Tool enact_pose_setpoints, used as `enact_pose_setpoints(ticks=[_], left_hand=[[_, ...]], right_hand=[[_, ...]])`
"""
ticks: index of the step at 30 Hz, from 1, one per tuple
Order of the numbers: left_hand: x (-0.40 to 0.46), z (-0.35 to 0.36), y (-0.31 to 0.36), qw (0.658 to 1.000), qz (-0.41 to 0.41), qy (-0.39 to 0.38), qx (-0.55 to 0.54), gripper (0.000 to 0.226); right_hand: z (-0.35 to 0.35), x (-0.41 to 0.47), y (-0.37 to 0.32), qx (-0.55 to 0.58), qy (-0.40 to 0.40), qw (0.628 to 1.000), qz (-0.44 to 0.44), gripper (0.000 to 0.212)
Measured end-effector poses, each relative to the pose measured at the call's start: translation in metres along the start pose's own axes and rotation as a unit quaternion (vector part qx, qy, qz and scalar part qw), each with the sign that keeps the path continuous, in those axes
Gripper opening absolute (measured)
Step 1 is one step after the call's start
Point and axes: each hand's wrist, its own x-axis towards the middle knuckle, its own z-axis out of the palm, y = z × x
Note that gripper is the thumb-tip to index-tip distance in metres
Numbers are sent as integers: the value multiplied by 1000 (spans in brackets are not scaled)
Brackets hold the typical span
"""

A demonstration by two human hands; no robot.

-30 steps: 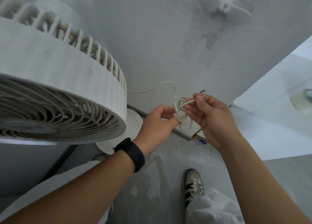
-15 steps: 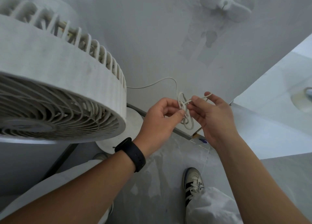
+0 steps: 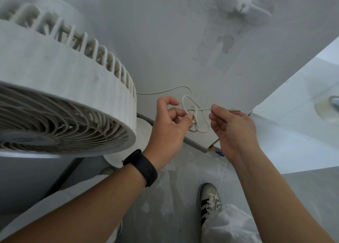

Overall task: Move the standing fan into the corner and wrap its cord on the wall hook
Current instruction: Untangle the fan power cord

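Walls [image 3: 165, 41] of dull white plaster meet in the corner before us, above a grey marbled floor [image 3: 174, 187]. Our standing fan [image 3: 60, 99] fills the left, its ribbed round white grille dusty. A white plastic wall hook [image 3: 242, 6] sits high on the wall. Between our hands hangs the thin cream cord [image 3: 197, 121], looped in a loose knot: our left hand [image 3: 168, 127] pinches the loops, our right hand [image 3: 233, 125] pinches the free end.

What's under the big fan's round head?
Under the fan head you can see part of its round white base on the floor, beside a dark strip along the wall. The pole and the rest of the base are covered.
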Motion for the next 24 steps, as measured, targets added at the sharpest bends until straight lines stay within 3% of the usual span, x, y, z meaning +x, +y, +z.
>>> enact_pose_setpoints(ticks=[5,9,14,20,24], left_hand=[[3,-4,-4,998,-3,8,64,19],[4,-4,-1,998,-54,11,30,18],[5,-4,-2,999,-41,14,23,9],[6,-4,-9,987,-15,7,157,8],[6,-4,-13,983,13,5,185,22]], right_hand=[[5,-5,-2,28,-70,997,35,30],[5,-6,-2,24,-105,993,48,23],[3,-4,-1,-21,-109,992,53,28],[1,-3,3,-163,-73,984,1,22],[1,-4,1,-171,-80,982,2,23]])
